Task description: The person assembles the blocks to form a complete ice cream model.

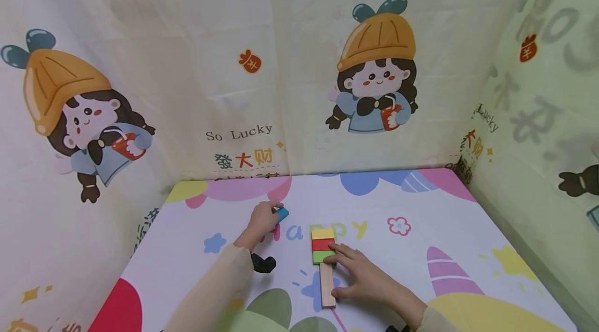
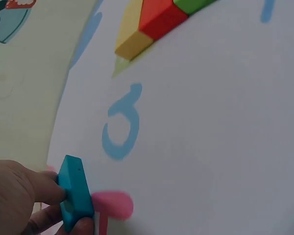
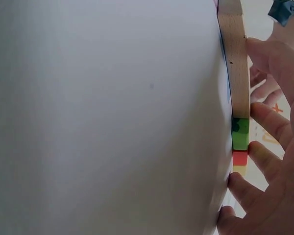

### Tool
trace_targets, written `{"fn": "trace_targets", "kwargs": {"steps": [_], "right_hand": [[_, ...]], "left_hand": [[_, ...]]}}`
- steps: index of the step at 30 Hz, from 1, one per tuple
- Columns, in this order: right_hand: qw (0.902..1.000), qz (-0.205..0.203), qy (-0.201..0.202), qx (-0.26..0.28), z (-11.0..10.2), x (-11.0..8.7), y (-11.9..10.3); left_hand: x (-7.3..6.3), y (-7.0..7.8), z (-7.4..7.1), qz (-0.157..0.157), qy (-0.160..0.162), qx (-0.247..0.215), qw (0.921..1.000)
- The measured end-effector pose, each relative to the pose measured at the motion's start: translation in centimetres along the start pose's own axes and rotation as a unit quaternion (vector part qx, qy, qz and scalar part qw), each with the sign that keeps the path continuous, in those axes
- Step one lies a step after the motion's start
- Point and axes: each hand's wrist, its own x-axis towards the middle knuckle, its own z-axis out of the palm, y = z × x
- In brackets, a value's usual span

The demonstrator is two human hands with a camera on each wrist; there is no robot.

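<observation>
A blue block (image 2: 74,192) is pinched between the thumb and fingers of my left hand (image 1: 263,219), over the pink letter at the left of the printed word. Nearer the middle, a yellow block (image 1: 323,233), a red block (image 1: 321,245) and a green block (image 1: 320,256) lie side by side in a stack-like row. A plain wooden block (image 1: 327,285) runs from the green one toward me. My right hand (image 1: 362,276) rests along the right side of this row, fingers spread, with the thumb at the wooden block and fingertips by the green and red blocks.
The blocks lie on a white tabletop (image 1: 374,259) printed with bright shapes and letters. Behind it hangs a cream curtain (image 1: 299,87) with cartoon figures, and more curtain closes off the left and right sides. A black strap part (image 1: 263,263) sits at my left wrist.
</observation>
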Motion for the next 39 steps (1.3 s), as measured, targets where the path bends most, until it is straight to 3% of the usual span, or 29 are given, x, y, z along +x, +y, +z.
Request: {"fn": "trace_targets", "kwargs": {"steps": [10, 16, 24, 28, 39], "right_hand": [[0.9999, 0.009, -0.012, 0.006, 0.0, 0.1, 0.3], [0.9999, 0.010, -0.010, 0.002, 0.1, 0.1, 0.3], [1.0000, 0.004, -0.008, 0.002, 0.0, 0.1, 0.2], [0.9999, 0.008, -0.009, 0.006, -0.1, 0.1, 0.1], [0.9999, 0.008, -0.010, 0.007, -0.1, 0.1, 0.2]], "left_hand": [[0.4, 2.8, 2.8, 0.011, -0.012, -0.004, 0.9999], [0.1, 3.9, 4.0, 0.044, -0.021, 0.012, 0.9988], [-0.6, 5.0, 5.2, 0.088, -0.030, 0.021, 0.9954], [-0.8, 5.5, 5.5, 0.096, -0.041, 0.020, 0.9944], [-1.1, 6.3, 6.5, 0.128, -0.089, 0.033, 0.9872]]}}
